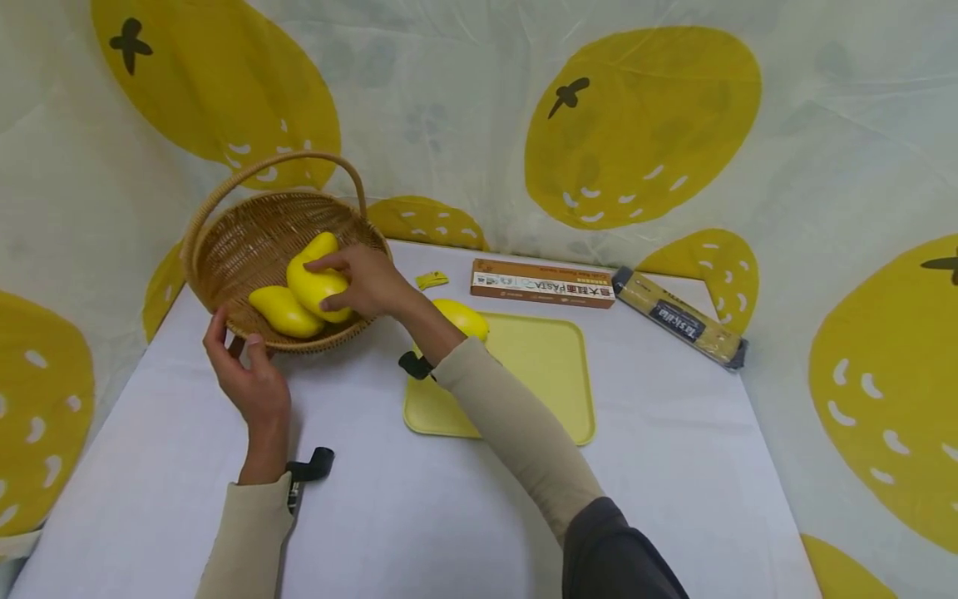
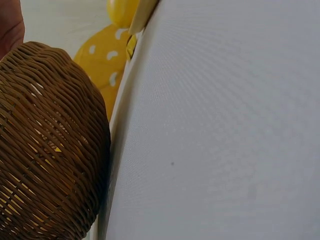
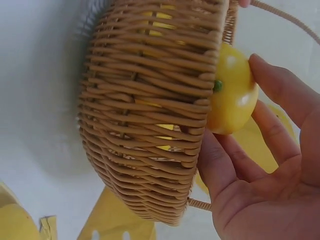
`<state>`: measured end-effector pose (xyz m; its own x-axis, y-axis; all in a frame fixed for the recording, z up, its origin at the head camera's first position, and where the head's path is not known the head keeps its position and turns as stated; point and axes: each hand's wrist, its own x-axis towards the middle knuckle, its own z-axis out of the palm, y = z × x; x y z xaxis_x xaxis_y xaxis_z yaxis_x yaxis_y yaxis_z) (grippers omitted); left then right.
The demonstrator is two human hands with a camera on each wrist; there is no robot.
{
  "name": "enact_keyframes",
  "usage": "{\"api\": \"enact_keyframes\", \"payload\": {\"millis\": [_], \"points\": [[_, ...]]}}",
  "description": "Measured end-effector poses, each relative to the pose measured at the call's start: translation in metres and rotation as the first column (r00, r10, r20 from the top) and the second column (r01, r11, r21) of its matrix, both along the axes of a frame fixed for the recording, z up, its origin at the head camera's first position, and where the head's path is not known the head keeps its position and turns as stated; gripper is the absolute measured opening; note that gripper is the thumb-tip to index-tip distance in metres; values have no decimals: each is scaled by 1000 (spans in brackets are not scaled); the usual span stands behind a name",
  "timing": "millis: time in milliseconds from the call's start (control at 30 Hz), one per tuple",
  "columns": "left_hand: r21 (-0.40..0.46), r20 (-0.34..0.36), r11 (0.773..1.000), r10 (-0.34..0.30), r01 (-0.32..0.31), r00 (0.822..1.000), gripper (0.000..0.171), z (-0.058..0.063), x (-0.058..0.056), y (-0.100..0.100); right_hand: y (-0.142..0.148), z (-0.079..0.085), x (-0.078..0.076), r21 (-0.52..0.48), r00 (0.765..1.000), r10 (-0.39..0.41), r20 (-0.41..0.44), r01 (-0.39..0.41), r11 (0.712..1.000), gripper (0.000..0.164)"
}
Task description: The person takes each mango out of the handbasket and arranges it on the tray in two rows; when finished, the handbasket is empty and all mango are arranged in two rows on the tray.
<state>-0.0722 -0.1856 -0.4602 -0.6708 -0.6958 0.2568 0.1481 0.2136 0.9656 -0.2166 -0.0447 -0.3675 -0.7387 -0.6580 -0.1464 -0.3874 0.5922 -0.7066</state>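
Note:
A round wicker basket [image 1: 247,233] with an arched handle stands at the back left of the table. My right hand [image 1: 370,279] pinches a yellow mango [image 1: 307,270] between thumb and fingers, inside the basket near its right rim. The green stem spot on that mango shows in the right wrist view, just over the woven edge. Beside it in the basket lies a second mango [image 1: 284,312]. My left hand [image 1: 250,378] grips the basket's front left rim, one fingertip over the edge. Most of the left hand is outside its own wrist view.
A pale yellow tray [image 1: 535,374] lies right of the basket, with a mango [image 1: 464,318] at its back left, partly behind my right forearm. Along the back are a small yellow packet [image 1: 431,280], an orange-brown pasta box [image 1: 542,283] and a bagged pasta pack [image 1: 677,318].

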Motion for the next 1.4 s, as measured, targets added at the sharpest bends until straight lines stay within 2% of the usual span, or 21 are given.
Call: {"api": "enact_keyframes", "payload": {"millis": [233, 367, 533, 800, 1200, 1400], "points": [[5, -7, 1000, -12, 12, 1000, 51, -1, 0, 0, 17, 1, 13, -175, 999, 14, 43, -7, 984, 60], [6, -3, 1000, -5, 5, 1000, 50, -1, 0, 0, 29, 3, 22, -253, 998, 9, 62, 7, 967, 59], [-4, -30, 1000, 8, -8, 1000, 49, -1, 0, 1, 45, 5, 31, -341, 996, 12, 92, 20, 940, 59], [-13, -50, 1000, 13, -13, 999, 49, -2, 0, -1, 75, 4, 43, -387, 990, 3, 138, 51, 921, 59], [-6, -44, 1000, 15, -15, 999, 50, -12, -5, -6, 124, -7, 55, -483, 977, -41, 211, 141, 864, 59], [1, -47, 1000, 12, -12, 999, 50, -9, -5, -3, 146, -13, 57, -513, 964, -64, 258, 193, 837, 59]]}}
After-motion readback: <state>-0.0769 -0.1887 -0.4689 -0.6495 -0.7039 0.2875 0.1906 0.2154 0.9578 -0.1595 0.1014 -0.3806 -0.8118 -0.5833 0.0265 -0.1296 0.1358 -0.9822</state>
